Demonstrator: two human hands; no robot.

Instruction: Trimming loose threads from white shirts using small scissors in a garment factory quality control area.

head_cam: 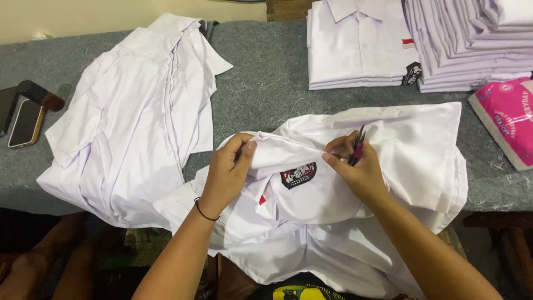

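On the grey table (266,78), just below the folded shirt stacks (422,44), the left hand (230,166) pinches a white shirt (411,150) above its badge (298,175); the right hand (355,166) grips small snips (358,145), seemingly trimming threads; next calls for careful cutting

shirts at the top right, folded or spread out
Folded. The shirts lie in neat flat stacks on the grey table, collars up, unlike the loose shirt in the hands.

Grey felt table (266,83) bears white shirts (139,122), phone (25,122).
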